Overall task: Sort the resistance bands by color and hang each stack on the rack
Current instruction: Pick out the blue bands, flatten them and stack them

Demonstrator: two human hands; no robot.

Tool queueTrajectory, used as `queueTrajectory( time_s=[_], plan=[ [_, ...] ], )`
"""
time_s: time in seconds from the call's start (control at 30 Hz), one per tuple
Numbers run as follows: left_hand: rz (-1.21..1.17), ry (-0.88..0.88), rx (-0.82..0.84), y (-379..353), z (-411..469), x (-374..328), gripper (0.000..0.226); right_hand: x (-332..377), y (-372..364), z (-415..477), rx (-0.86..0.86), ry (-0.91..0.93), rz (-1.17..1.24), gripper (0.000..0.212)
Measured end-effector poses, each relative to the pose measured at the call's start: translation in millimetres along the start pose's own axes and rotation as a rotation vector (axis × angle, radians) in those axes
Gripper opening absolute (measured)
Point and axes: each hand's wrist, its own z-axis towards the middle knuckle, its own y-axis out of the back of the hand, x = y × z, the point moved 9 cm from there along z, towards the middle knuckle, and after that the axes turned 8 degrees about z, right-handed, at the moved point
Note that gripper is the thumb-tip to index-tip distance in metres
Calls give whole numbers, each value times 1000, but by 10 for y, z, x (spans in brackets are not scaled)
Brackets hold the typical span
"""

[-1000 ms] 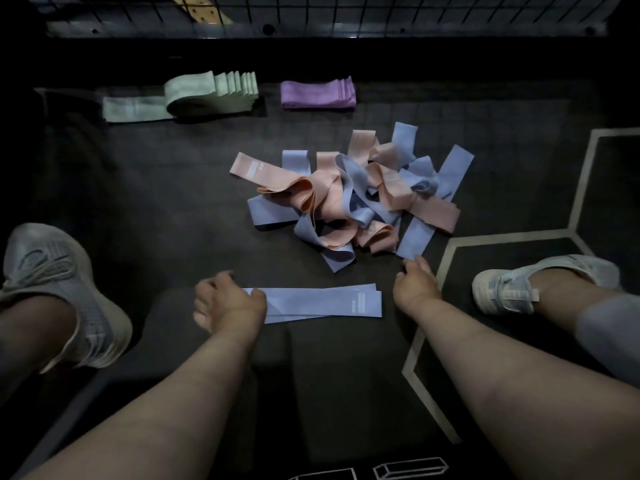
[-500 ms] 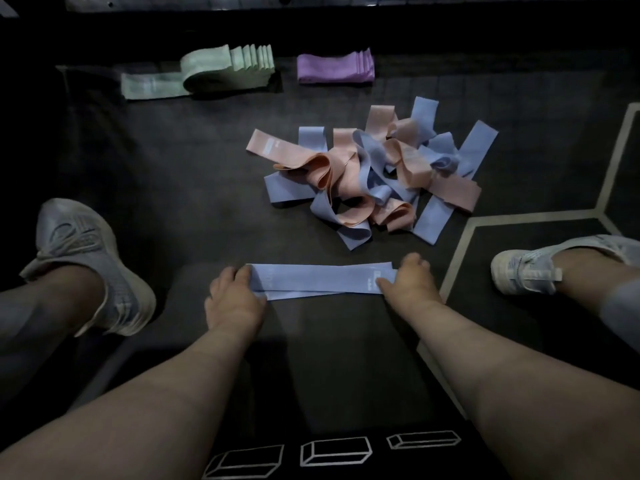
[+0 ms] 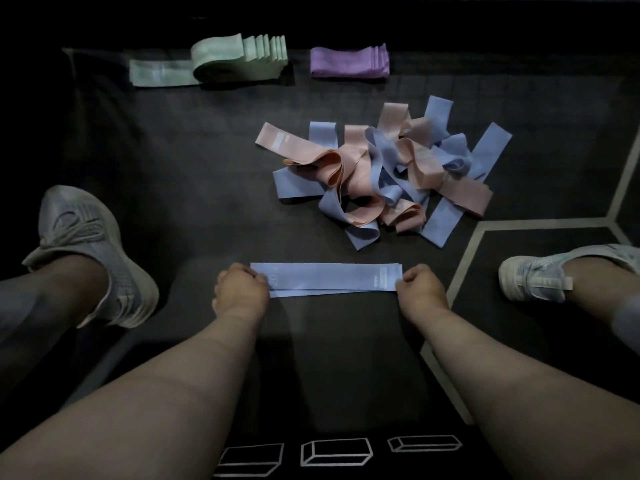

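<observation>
The blue stack [image 3: 325, 280] lies flat at six o'clock. My left hand [image 3: 240, 289] and right hand [image 3: 420, 287] each pinch an end, fingers curled. The pile [image 3: 381, 174] at twelve is unsorted. The green stack [image 3: 239, 58] at eleven and the purple stack [image 3: 349, 62] beyond are done. No rack in sight, so nothing's hung, I judge.

Blue stack [image 3: 325, 279], pink-and-blue pile [image 3: 384, 174], green stack [image 3: 221, 60], purple stack [image 3: 348, 62]

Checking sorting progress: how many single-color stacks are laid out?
3: green stack far left, purple stack right of it, blue stack nearest, gripped by left hand and right hand. None looks hidden.
</observation>
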Motion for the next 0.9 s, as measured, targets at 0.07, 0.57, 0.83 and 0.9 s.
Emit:
queueTrajectory(
  time_s=[0.07,0.57,0.83,0.9],
  plan=[
    [-46,18,-1,-1,-4,27,31,60,7,-20,3,16,22,3],
    [-275,110,-69,37,-84,179,12,106,-20,-31,13,-2,-6,13],
    [-125,70,-41,-16,-33,208,37,374,-34,-186,-64,277,-488,59],
    [99,-120,-122,70,-109,14,56,622,-264,-339,40,605,-660,74]
  ],
)
